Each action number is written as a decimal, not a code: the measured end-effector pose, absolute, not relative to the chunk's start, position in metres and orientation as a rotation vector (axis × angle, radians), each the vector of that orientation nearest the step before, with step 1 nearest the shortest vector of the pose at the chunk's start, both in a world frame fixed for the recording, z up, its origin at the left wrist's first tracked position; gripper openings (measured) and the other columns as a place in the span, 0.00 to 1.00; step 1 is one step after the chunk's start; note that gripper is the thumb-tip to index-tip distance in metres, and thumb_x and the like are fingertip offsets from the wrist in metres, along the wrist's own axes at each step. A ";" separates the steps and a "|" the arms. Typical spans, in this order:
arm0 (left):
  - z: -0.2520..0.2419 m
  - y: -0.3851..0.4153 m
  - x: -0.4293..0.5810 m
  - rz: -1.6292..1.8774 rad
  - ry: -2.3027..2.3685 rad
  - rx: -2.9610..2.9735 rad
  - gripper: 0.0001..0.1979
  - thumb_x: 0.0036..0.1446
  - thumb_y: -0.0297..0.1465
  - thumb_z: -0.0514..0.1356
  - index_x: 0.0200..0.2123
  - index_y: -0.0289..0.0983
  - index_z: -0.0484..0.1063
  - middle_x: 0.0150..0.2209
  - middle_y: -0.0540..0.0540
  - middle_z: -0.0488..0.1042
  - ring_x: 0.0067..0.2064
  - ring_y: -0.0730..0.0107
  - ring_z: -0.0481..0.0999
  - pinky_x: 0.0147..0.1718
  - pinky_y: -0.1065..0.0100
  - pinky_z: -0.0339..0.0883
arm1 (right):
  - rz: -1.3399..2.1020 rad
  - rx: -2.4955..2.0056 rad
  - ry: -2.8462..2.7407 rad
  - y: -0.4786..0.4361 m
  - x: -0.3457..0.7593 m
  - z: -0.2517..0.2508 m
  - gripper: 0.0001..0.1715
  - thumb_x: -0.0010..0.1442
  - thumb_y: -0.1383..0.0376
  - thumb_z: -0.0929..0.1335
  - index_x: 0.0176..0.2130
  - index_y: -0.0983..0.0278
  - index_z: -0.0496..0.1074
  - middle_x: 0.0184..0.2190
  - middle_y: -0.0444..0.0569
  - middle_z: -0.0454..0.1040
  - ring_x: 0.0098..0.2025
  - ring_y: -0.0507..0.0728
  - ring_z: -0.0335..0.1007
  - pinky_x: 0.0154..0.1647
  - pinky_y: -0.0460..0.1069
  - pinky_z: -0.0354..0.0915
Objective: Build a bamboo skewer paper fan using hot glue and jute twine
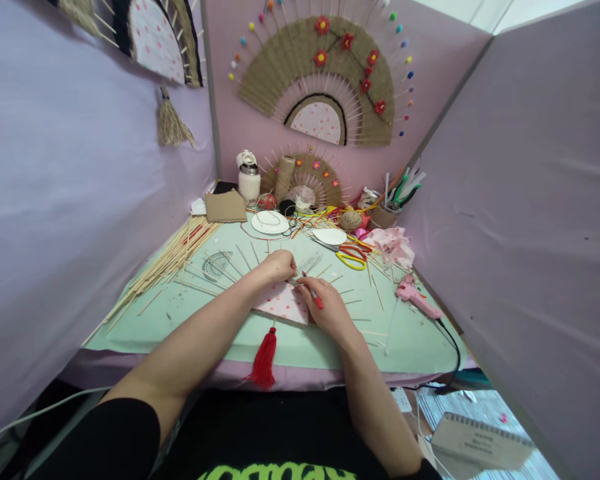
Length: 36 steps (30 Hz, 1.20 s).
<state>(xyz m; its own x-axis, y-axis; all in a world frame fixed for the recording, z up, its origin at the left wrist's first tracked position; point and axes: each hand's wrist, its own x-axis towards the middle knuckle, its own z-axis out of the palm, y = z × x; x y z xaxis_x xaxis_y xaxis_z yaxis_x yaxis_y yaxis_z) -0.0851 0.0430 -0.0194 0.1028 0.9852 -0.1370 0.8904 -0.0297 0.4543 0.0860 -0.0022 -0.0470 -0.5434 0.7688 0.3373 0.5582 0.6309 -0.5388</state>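
Observation:
On the table lies a half-round piece covered in white cloth with red dots [286,307], thin sticks fanning out from behind it. A red tassel [265,359] hangs from its lower edge. My left hand [279,265] is closed above the top of the cloth piece; whatever its fingertips pinch is too small to make out. Close beside it, my right hand [325,303] has a red pen [319,302] held in its fingers, and its fingertips meet the cloth piece's upper edge. A clear protractor [217,265] lies left of my hands.
Loose sticks [167,267] are piled on the left. Yellow and red scissors [351,257], white discs [270,222] and a twine ball [351,220] lie behind my hands. A pink glue gun [417,300] with its cord is at right. A white bottle [249,183] stands at the back.

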 end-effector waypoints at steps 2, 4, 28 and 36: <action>-0.019 0.043 -0.085 0.302 1.830 1.958 0.08 0.47 0.27 0.61 0.31 0.33 0.79 0.28 0.44 0.78 0.31 0.69 0.75 0.33 0.73 0.64 | 0.492 -1.046 -2.302 -0.003 0.084 -0.046 0.14 0.66 0.61 0.60 0.45 0.59 0.71 0.40 0.50 0.76 0.45 0.57 0.70 0.47 0.50 0.64; -0.020 0.043 -0.085 0.304 1.831 1.954 0.08 0.47 0.27 0.61 0.31 0.33 0.79 0.28 0.44 0.79 0.31 0.69 0.75 0.33 0.73 0.64 | 0.488 -1.062 -2.298 -0.004 0.083 -0.044 0.14 0.66 0.62 0.59 0.45 0.59 0.71 0.39 0.50 0.76 0.45 0.57 0.69 0.47 0.50 0.63; -0.018 0.042 -0.083 0.293 1.854 1.955 0.10 0.48 0.29 0.62 0.35 0.34 0.79 0.29 0.44 0.79 0.35 0.68 0.76 0.36 0.72 0.65 | 0.621 -1.140 -2.243 -0.005 0.082 -0.049 0.13 0.65 0.62 0.58 0.42 0.59 0.69 0.37 0.47 0.79 0.41 0.57 0.74 0.42 0.48 0.62; -0.019 0.043 -0.083 0.282 1.866 1.966 0.09 0.48 0.29 0.63 0.34 0.35 0.79 0.31 0.43 0.79 0.36 0.66 0.77 0.37 0.72 0.65 | 0.598 -1.145 -2.267 -0.006 0.083 -0.047 0.13 0.65 0.61 0.58 0.42 0.59 0.69 0.37 0.48 0.78 0.41 0.57 0.74 0.41 0.49 0.63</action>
